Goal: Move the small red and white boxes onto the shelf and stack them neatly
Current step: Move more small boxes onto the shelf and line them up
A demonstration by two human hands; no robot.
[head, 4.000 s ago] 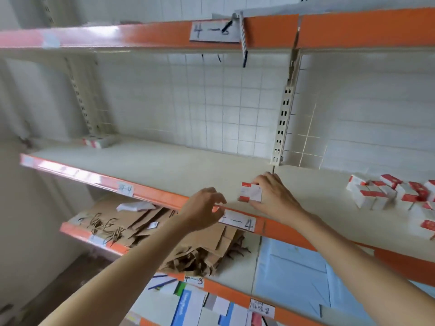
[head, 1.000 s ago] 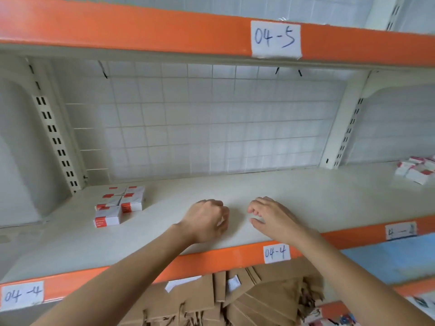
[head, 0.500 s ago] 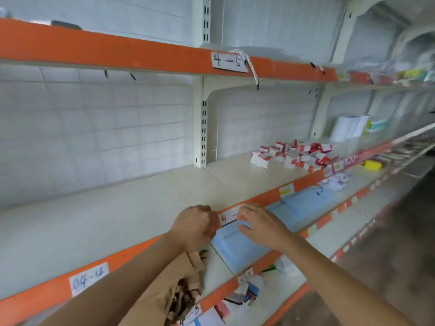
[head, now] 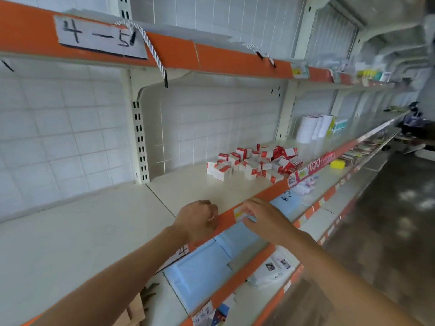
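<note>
- Heading for the jumbled red and white boxes (head: 253, 164), far along the shelf (head: 98, 222).
- Left hand (head: 199, 220) curled, apparently empty; right hand (head: 263, 218) loose-fingered, holding nothing.
- Picking few, then squaring edges when stacking.

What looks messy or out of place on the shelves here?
The red and white boxes lie in a loose heap on the shelf, tipped at mixed angles, not stacked. White cords dangle over the orange edge of the upper shelf.
</note>
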